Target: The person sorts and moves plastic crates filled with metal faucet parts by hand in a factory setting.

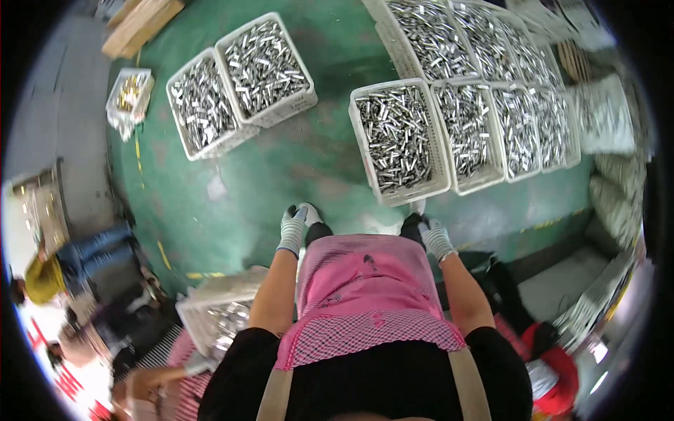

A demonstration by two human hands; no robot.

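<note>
My left hand [293, 230] wears a striped grey-white glove with dark fingertips. It hangs beside my leg, fingers stretched and apart, holding nothing that I can see. On the other side, my right hand [438, 240] in a matching glove hangs by my thigh; its fingers look loosely open, though the dark tips partly blend into my dark trousers. Ahead of my right hand stands a white plastic crate [442, 184] full of small shiny metal parts [395, 137]. A pink apron [368, 281] covers my front. Neither hand touches a crate.
More crates of metal parts adjoin at the right, and two crates [246, 125] stand ahead left. A tray with yellowish parts [130, 92] and a cardboard box [144, 28] lie far left. Close behind my left arm is another crate [198, 324] beside a co-worker's gloved hand [200, 363]. Sacks [607, 116] line the right.
</note>
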